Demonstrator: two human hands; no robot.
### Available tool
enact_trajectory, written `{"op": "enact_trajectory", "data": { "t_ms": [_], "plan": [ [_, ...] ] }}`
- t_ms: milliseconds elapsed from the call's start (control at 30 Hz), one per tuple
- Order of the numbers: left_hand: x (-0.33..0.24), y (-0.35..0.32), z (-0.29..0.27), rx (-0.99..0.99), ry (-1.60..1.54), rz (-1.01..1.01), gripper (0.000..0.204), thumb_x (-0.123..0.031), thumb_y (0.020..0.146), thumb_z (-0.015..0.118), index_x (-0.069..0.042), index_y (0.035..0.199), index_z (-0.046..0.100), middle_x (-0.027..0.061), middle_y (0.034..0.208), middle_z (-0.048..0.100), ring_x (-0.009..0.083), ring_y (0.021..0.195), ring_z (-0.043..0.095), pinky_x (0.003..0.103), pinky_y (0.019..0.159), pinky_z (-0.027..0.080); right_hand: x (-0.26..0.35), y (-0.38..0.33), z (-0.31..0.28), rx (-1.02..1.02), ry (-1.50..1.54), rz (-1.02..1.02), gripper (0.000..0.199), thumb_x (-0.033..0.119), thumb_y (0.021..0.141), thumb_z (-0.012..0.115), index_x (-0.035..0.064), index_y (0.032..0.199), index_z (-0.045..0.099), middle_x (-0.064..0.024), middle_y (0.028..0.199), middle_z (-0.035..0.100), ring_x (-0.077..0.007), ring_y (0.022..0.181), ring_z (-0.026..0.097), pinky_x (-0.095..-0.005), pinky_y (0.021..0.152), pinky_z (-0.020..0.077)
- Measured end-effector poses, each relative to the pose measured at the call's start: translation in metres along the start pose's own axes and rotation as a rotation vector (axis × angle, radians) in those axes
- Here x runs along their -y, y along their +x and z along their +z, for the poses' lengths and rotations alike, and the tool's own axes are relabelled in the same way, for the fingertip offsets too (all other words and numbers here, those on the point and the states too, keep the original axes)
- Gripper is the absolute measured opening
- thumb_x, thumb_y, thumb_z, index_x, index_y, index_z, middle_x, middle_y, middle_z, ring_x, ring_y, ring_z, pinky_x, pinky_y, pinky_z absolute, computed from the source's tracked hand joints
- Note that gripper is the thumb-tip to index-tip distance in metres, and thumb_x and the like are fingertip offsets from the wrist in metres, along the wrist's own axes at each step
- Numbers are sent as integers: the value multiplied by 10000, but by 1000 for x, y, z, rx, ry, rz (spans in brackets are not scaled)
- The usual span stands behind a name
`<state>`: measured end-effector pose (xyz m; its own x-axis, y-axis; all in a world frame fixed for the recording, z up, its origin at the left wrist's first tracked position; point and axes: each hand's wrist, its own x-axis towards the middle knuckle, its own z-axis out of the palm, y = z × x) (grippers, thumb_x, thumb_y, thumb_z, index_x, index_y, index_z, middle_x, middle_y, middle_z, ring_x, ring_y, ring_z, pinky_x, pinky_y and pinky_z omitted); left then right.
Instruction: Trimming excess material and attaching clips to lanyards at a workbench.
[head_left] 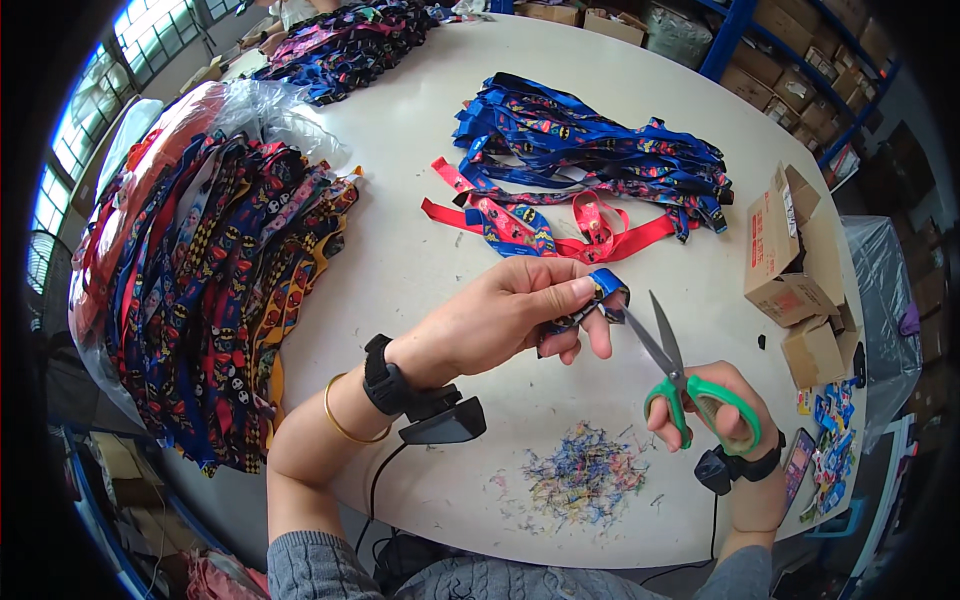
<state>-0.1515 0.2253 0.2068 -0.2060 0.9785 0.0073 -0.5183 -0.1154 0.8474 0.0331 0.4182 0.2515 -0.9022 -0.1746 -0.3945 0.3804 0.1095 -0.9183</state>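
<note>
Between the thumb and fingers of my left hand [490,318] is the looped end of a blue printed lanyard strap [612,284]. More of that strap is tucked under the fingers, partly hidden. My right hand [738,390] grips green-handled scissors [681,384], its fingers through the loops. The blades are spread apart and point up and left, their tips close to the strap end. Beyond my hands lies a heap of blue printed lanyard straps [590,135], with a few red straps [640,238] along its near side.
A large bundle of mixed printed straps [225,300] in clear plastic fills the left side. Thread scraps [585,475] lie near the table's front edge. On the right are an opened cardboard box [775,250], a phone [798,465] and small colourful pieces [832,435].
</note>
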Motion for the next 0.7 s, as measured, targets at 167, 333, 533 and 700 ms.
{"op": "enact_trajectory", "data": {
  "t_ms": [167,333,533,700],
  "plan": [
    [2,0,1,6,35,-21,254,-225,999,381,-23,1046,528,83,829,644,64,574,410,201,589,415,-10,4,-7,118,195,5,830,671,659,661,-68,1023,563,-73,772,594,-102,711,561,-217,625,422],
    [3,1,5,-10,49,-7,231,-218,993,402,-31,1042,529,64,814,648,56,563,397,191,561,391,-10,6,-6,117,152,17,890,746,627,604,-64,995,572,-76,755,594,-123,688,563,-236,614,429],
    [16,1,16,72,142,45,250,-202,985,419,-13,1103,532,76,790,652,42,532,386,171,501,329,-26,11,-1,190,280,-62,978,823,591,549,-51,1029,561,-80,877,586,-131,744,549,-274,702,446],
    [16,2,21,-1,292,26,237,-234,979,449,-27,946,560,4,680,591,42,560,415,189,529,352,-40,16,-2,271,374,-65,1012,857,548,534,-33,1028,562,-77,903,576,-139,784,555,-289,732,445]
  ]
}}
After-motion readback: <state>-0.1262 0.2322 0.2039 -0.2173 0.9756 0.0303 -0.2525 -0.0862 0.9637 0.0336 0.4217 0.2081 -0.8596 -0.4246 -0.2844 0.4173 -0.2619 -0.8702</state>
